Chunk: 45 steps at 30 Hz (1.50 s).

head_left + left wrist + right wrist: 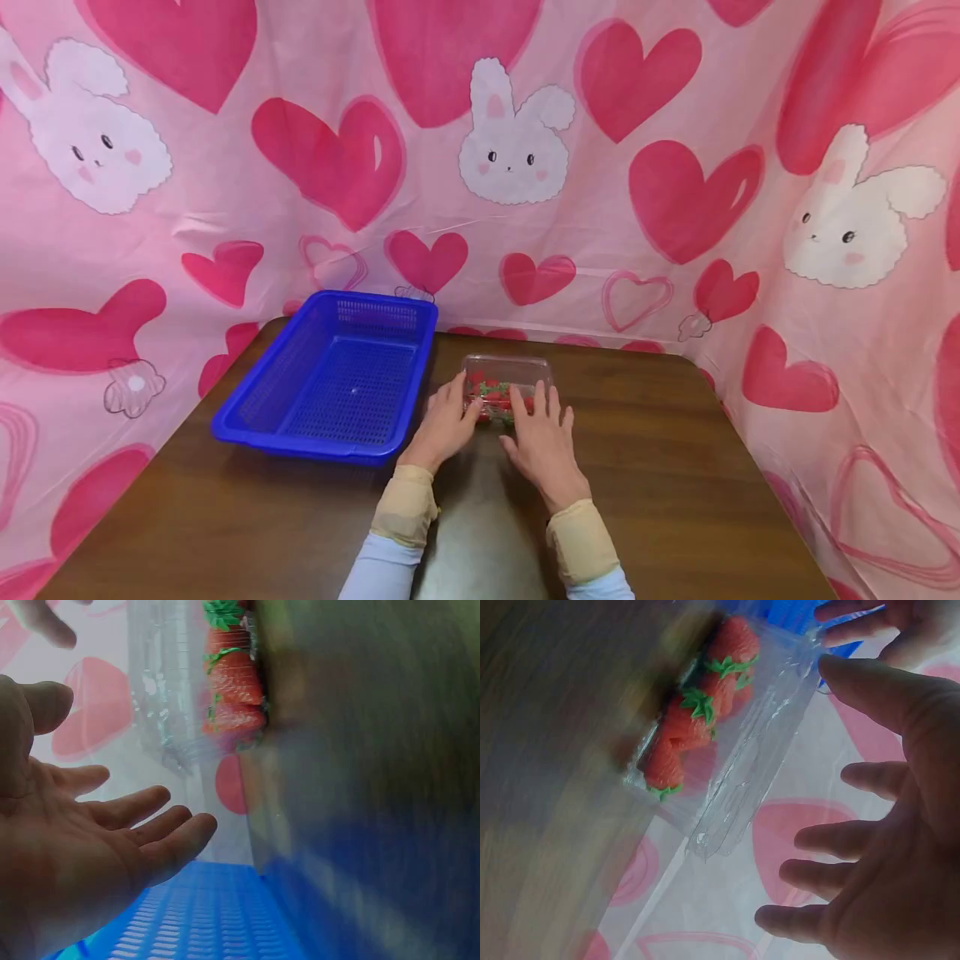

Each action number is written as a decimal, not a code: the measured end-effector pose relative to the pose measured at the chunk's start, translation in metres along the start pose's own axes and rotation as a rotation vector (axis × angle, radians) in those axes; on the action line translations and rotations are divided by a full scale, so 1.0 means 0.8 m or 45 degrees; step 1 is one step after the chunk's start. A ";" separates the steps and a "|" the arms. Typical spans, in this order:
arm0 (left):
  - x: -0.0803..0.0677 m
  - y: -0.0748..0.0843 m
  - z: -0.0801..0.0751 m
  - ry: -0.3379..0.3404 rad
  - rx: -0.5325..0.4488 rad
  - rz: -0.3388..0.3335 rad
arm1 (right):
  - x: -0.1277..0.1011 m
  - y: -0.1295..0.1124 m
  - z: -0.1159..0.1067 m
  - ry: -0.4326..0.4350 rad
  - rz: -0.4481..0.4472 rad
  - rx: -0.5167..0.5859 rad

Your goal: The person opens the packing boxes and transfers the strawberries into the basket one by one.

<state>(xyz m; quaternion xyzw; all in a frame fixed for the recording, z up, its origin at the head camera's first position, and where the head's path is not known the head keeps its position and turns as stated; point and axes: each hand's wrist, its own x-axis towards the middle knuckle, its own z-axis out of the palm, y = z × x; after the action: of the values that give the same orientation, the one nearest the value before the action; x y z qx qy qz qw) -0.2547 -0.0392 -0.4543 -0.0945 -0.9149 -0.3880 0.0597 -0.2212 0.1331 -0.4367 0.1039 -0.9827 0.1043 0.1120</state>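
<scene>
Both the left hand (pixel 444 423) and right hand (pixel 542 443), fingers spread wide, flank the strawberry box (pixel 507 387); nothing gripped yet, basket (pixel 262 400) at 9 o'clock empty.

Pink hearts, blue basket, red berries

A bright blue basket (pixel 330 379) sits at the dark brown desk's (pixel 675 467) far left corner; red, green-topped strawberries (pixel 498 398) fill a clear box (pixel 507 367); pink backdrop (pixel 480 167) shows white bunnies.
</scene>
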 end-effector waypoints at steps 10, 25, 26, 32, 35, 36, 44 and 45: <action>0.012 -0.013 0.010 0.140 -0.325 -0.130 | 0.026 0.010 0.009 0.285 -0.346 -0.248; 0.009 -0.029 0.030 -0.004 -1.002 -0.396 | 0.055 0.024 0.035 0.314 -0.715 -0.336; 0.010 -0.030 0.029 -0.014 -1.057 -0.415 | 0.056 0.023 0.037 0.314 -0.725 -0.354; 0.014 -0.034 0.028 -0.003 -1.164 -0.517 | 0.057 0.017 0.039 0.299 -0.739 -0.419; 0.016 -0.035 0.029 0.022 -1.197 -0.533 | 0.060 0.018 0.040 0.300 -0.737 -0.415; 0.017 -0.034 0.029 0.026 -1.209 -0.539 | 0.061 0.018 0.040 0.298 -0.735 -0.412; 0.019 -0.039 0.029 0.007 -1.294 -0.576 | 0.061 0.017 0.044 0.256 -0.733 -0.429; 0.018 -0.040 0.029 -0.004 -1.303 -0.576 | 0.061 0.017 0.044 0.258 -0.740 -0.430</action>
<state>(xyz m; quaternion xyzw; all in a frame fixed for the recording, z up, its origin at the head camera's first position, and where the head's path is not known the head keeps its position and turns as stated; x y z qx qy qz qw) -0.2766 -0.0425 -0.4903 0.0866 -0.6073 -0.7857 -0.0797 -0.2776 0.1288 -0.4613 0.3486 -0.8993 -0.0861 0.2495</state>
